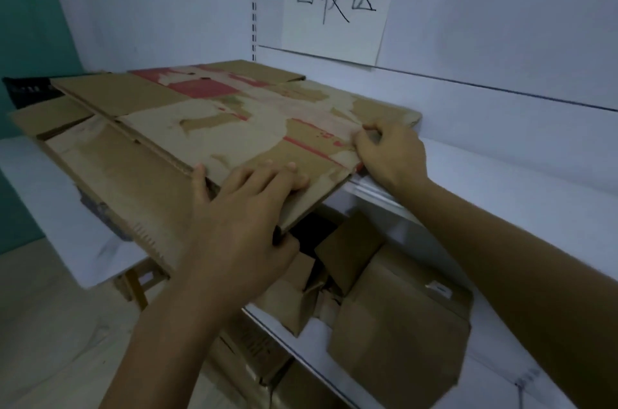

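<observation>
A: L hand?
B: L hand [247, 208] grips the near edge of the flattened box [234, 121]: fingers flat on top, thumb tucked under.
A: And R?
B: R hand [391, 154] has its fingers curled, pinching the same box's right edge, just beyond & right of the L grip.
A: Where's the box?
B: It spreads away & left from both grips, lying on a cardboard stack [110, 174] on the upper shelf [501, 174]. The near corner overhangs the shelf lip betw. the hands.
A: Anything else?
B: Paper sign [334, 4] on the wall, above & beyond the R grip. Cardboard scraps [394, 308] sit below both grips on the lower shelf [495, 368].
</observation>
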Available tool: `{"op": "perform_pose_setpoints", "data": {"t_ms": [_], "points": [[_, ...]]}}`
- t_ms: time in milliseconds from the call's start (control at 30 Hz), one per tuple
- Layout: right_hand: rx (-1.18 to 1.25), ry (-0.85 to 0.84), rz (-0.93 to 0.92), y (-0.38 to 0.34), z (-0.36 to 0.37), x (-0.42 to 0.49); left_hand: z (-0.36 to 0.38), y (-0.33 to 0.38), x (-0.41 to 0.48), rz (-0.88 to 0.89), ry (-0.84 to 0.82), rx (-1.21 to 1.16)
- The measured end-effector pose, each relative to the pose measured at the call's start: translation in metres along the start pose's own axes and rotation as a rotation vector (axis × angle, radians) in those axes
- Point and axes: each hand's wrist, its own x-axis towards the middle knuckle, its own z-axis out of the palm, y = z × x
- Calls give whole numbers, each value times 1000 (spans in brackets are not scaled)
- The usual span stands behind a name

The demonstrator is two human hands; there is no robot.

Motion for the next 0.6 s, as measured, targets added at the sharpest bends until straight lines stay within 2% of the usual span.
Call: {"op": "perform_pose_setpoints", "data": {"t_ms": [67, 133, 233, 267, 333, 433, 500, 600], "points": [[24, -54, 25, -8, -9, -10, -9, 6, 3, -9, -81, 6], [68, -54, -61, -12, -18, -36, -16, 10, 5, -29, -108, 47], [150, 172, -288, 1, -26, -116, -10, 27, -2, 113, 19, 187], [169, 229, -286, 13, -25, -149, -3, 37, -7, 174, 78, 167], [244, 274, -149, 42, -17, -215, 19, 62, -22, 325, 157, 55], [407, 208, 301, 92, 0, -298, 67, 95, -53, 509, 68, -129], [404, 139, 494, 122, 5, -336, 103, 105, -75, 495, -43, -255], [431, 63, 661, 155, -1, -367, 141, 113, -101, 433, -136, -429]]}}
